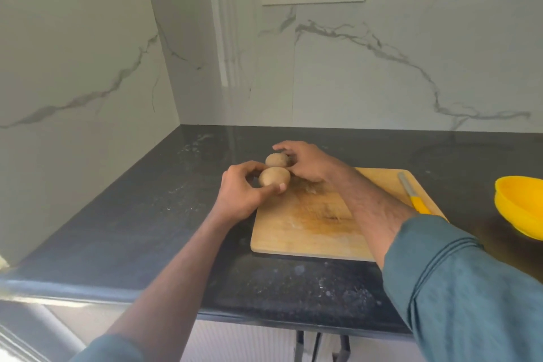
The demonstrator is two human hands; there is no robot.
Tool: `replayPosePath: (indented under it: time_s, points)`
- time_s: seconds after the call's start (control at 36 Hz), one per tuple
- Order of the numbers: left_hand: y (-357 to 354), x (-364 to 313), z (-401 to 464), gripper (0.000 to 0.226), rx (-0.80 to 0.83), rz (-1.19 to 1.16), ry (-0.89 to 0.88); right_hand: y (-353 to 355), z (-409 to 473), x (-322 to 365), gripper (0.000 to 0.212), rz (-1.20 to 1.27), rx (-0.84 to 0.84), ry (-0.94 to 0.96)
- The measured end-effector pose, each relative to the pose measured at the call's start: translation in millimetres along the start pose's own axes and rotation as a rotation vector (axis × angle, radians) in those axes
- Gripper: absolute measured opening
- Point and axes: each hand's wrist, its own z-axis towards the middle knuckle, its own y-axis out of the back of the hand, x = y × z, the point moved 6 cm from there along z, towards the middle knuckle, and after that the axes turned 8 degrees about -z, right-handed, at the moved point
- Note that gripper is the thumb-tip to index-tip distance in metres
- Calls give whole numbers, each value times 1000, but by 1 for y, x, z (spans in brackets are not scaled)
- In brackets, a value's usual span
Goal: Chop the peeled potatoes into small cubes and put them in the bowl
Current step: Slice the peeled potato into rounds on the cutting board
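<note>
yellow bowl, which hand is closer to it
Right. The right hand is at the far potato, left of the cutting board; the left hand holds the near potato, farther from the yellow bowl.

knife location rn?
Head view, right side: the knife lies on the right edge of the cutting board, untouched, between the right forearm and the yellow bowl.

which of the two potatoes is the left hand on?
The nearer tan round potato, at the wooden cutting board's far left corner; left hand pinches it. The farther potato sits under the right hand.
</note>
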Motion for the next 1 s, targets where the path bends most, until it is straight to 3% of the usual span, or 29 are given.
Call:
replayPosePath:
  time_s: [0.08, 0.17, 0.31, 0.36, 0.44, 0.53, 0.64, 1.0]
  points:
    - [-6, -14, 1, 45, 21, 2, -72, 20, -22, 0, 61, 51, -80, -30]
    - [-20, -27, 6, 50, 81, 24, -110, 50, -61, -6, 42, 46, -304, -65]
    - [-69, -56, 13, 42, 261, 10, -138, 80, -155, -47, 19, -244, -669, -228]
    - [-91, -68, 15, 39, 333, 11, -147, 80, -188, -62, 11, -422, -663, -326]
    - [-114, -76, 15, 40, 391, 30, -180, 75, -221, -81, 25, -553, -626, -438]
    - [-123, -71, 9, 47, 395, 34, -178, 71, -236, -98, 34, -500, -625, -494]
    - [-128, -68, 2, 55, 422, 67, -176, 68, -236, -105, 31, -378, -632, -504]
    - [-133, -73, -1, 59, 403, 213, -222, 70, -238, -94, 22, -476, -685, -460]
